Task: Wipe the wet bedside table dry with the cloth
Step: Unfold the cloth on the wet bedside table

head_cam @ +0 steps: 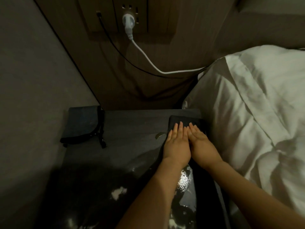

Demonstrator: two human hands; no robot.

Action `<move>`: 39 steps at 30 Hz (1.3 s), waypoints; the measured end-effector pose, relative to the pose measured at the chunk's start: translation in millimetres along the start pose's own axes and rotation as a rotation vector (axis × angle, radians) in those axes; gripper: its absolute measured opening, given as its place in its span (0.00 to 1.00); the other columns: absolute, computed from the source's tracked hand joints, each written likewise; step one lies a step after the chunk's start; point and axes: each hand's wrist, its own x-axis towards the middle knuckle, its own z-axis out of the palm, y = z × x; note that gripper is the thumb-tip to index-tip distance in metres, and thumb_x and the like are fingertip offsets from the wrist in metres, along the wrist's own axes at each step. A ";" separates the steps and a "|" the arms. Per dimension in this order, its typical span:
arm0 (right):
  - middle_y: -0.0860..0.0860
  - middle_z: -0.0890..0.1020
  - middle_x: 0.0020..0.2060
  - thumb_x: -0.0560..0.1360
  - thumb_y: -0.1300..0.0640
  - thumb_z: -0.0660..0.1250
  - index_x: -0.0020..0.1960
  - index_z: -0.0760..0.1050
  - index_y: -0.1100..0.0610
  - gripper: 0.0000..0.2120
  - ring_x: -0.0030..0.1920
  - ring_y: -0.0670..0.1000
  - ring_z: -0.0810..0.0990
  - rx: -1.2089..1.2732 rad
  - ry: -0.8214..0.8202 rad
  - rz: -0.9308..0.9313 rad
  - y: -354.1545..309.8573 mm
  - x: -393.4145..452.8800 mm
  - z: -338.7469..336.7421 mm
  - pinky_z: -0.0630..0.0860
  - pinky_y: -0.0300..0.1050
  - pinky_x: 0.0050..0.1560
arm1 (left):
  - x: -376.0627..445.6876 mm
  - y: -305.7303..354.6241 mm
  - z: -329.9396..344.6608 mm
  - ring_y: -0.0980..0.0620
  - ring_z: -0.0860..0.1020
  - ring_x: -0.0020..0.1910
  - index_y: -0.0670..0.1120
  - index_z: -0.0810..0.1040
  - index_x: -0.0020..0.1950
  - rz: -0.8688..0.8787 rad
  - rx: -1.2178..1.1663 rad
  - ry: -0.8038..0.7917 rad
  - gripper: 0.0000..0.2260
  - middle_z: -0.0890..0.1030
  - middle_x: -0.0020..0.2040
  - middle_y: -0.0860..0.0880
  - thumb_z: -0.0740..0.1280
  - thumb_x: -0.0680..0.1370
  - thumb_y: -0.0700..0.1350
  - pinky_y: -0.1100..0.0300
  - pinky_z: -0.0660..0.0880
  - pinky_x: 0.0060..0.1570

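Dark cloth (pixel 184 123), folded flat, lies at the far right corner of the wet bedside table (pixel 132 126), next to the bed. Both hands press down on it with flat, straight fingers, gripping nothing. The left hand (pixel 176 144) and the right hand (pixel 200 144) touch side by side. Shiny water (pixel 184 179) glints on the table top under the arms, nearer the person. A small dark pouch (pixel 82 124) sits at the far left corner. White bedding (pixel 255 104) is on the right. A white plug (pixel 127 20) is in the wall socket.
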 end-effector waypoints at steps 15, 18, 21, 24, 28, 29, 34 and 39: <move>0.53 0.47 0.77 0.80 0.58 0.51 0.75 0.46 0.56 0.27 0.76 0.50 0.44 -0.007 -0.037 -0.135 -117.8 -10.1 34.0 0.40 0.40 0.72 | -78.9 -93.1 -13.2 0.49 0.38 0.77 0.43 0.40 0.77 -0.141 -0.019 0.000 0.28 0.38 0.78 0.44 0.51 0.81 0.41 0.56 0.38 0.74; 0.53 0.48 0.77 0.80 0.58 0.52 0.75 0.47 0.56 0.26 0.76 0.50 0.45 -0.018 -0.038 -0.139 -131.9 -15.3 39.3 0.41 0.41 0.73 | -90.2 -106.0 -22.5 0.50 0.42 0.78 0.44 0.44 0.78 -0.111 -0.029 -0.030 0.28 0.42 0.79 0.45 0.54 0.80 0.41 0.57 0.43 0.75; 0.53 0.51 0.76 0.80 0.54 0.52 0.74 0.51 0.58 0.25 0.76 0.52 0.49 -0.068 -0.025 -0.103 -139.8 -13.7 34.7 0.47 0.45 0.75 | -99.2 -128.8 -46.7 0.52 0.55 0.76 0.45 0.59 0.76 -0.054 -0.123 0.075 0.24 0.58 0.78 0.48 0.57 0.79 0.39 0.61 0.52 0.73; 0.54 0.57 0.75 0.81 0.52 0.51 0.73 0.57 0.59 0.23 0.75 0.54 0.56 -0.131 0.025 -0.095 -145.0 -6.5 25.6 0.52 0.47 0.74 | -106.8 -170.4 -73.0 0.49 0.61 0.75 0.44 0.65 0.73 -0.154 -0.138 0.401 0.25 0.64 0.75 0.46 0.58 0.77 0.33 0.62 0.51 0.73; 0.54 0.49 0.77 0.80 0.57 0.51 0.75 0.47 0.58 0.26 0.76 0.54 0.46 -0.051 -0.009 -0.061 -151.6 -8.7 33.6 0.43 0.48 0.75 | -100.7 -230.8 -94.0 0.46 0.47 0.78 0.45 0.49 0.78 -0.300 -0.011 0.218 0.33 0.50 0.79 0.44 0.60 0.76 0.33 0.54 0.46 0.75; 0.54 0.46 0.77 0.80 0.58 0.52 0.75 0.45 0.58 0.27 0.76 0.54 0.43 -0.043 -0.019 -0.050 -153.8 -10.1 38.0 0.40 0.48 0.74 | -99.1 -239.2 -93.7 0.46 0.45 0.78 0.46 0.47 0.78 -0.290 0.031 0.138 0.34 0.48 0.79 0.45 0.60 0.77 0.33 0.54 0.48 0.75; 0.54 0.42 0.76 0.77 0.60 0.55 0.75 0.41 0.57 0.32 0.76 0.55 0.38 -0.054 -0.042 0.015 -165.9 -8.5 41.3 0.37 0.52 0.74 | -94.4 -252.8 -78.4 0.49 0.50 0.78 0.46 0.48 0.78 -0.286 0.103 0.080 0.29 0.50 0.79 0.47 0.56 0.81 0.34 0.58 0.53 0.73; 0.55 0.40 0.76 0.78 0.60 0.53 0.75 0.39 0.58 0.32 0.75 0.55 0.37 -0.044 -0.041 0.018 -179.7 -5.7 48.2 0.36 0.52 0.73 | -85.9 -250.4 -75.4 0.47 0.60 0.75 0.43 0.55 0.77 -0.303 0.126 0.164 0.24 0.58 0.77 0.43 0.53 0.80 0.33 0.57 0.62 0.70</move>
